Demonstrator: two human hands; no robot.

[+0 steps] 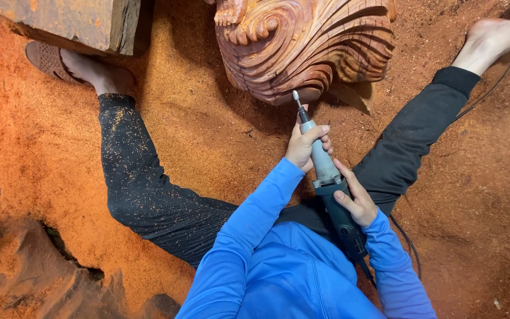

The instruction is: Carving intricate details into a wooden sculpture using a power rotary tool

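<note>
Left hand (306, 145) wraps the grinder (326, 177) neck; right hand (358, 202) grips its dark body nearer in. Bit touches the carving (308, 44) underside, far centre, above the sawdust floor (42, 147). Best kept light, braced, following the grooves.

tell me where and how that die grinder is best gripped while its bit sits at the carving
Grip the die grinder two-handed along its long body, coming from behind, as shown: the left hand wraps the slim grey neck near the bit, and the right hand holds the thicker dark rear body. The narrow front probably steers the tip against the carved wood; the cord end stays toward the person.
</note>
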